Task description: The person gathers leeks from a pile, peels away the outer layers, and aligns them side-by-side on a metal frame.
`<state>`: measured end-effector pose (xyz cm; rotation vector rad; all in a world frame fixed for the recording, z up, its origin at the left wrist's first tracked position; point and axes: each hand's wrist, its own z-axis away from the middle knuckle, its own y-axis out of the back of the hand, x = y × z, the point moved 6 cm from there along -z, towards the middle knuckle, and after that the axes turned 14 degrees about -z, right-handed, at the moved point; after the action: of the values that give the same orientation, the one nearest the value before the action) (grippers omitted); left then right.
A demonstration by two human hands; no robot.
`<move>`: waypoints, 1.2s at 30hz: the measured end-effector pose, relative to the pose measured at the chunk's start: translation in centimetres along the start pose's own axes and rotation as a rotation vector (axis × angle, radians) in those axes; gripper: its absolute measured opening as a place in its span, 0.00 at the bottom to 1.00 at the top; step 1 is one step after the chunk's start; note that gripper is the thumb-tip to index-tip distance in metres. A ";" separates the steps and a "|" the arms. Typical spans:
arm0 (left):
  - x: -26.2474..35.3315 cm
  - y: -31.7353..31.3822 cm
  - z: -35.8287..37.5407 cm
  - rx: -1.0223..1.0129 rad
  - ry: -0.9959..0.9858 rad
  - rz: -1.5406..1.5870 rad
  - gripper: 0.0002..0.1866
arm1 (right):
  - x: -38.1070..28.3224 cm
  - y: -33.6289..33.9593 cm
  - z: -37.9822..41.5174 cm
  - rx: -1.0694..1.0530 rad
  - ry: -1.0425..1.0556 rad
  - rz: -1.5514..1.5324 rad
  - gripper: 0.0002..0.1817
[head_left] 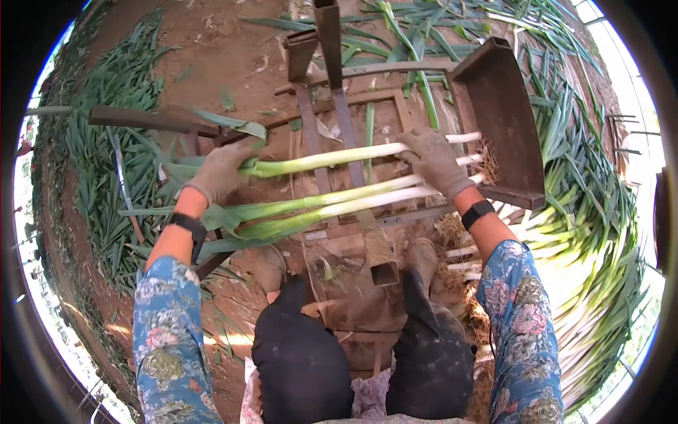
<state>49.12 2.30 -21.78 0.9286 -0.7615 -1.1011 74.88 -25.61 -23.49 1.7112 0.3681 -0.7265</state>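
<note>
Three long leeks lie across the metal frame in front of me, green leaves to the left and white stems to the right. My gloved left hand [223, 173] is closed around the leafy part of the upper leek [328, 160]. Over the white ends, my gloved right hand [432, 161] grips the stems near the roots [487, 161]. The two lower leeks [339, 205] pass just under my right hand, and their leaves spread below my left wrist. The root ends reach the brown metal end plate [503, 120]. My fingers partly hide the stems.
The rusty metal frame [344, 134] has upright posts [328, 42] at its far side and a square tube [384, 272] between my feet. A large pile of leeks [586, 275] lies at the right. Cut green leaves [116, 148] cover the ground at the left.
</note>
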 end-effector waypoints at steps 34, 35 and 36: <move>2.6 -0.9 4.1 0.410 0.238 0.107 0.20 | 2.4 -5.2 6.1 -0.243 -0.209 0.247 0.15; 1.4 -2.6 3.9 0.344 0.285 0.515 0.24 | 2.4 -4.7 6.1 -0.178 -0.218 0.213 0.17; -1.5 -4.8 3.3 0.351 0.277 0.564 0.24 | 2.2 -4.7 5.9 -0.091 -0.195 0.168 0.19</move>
<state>43.98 2.10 -24.77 1.0445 -0.9260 -0.3411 72.16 -30.23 -29.19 1.5501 0.1185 -0.7339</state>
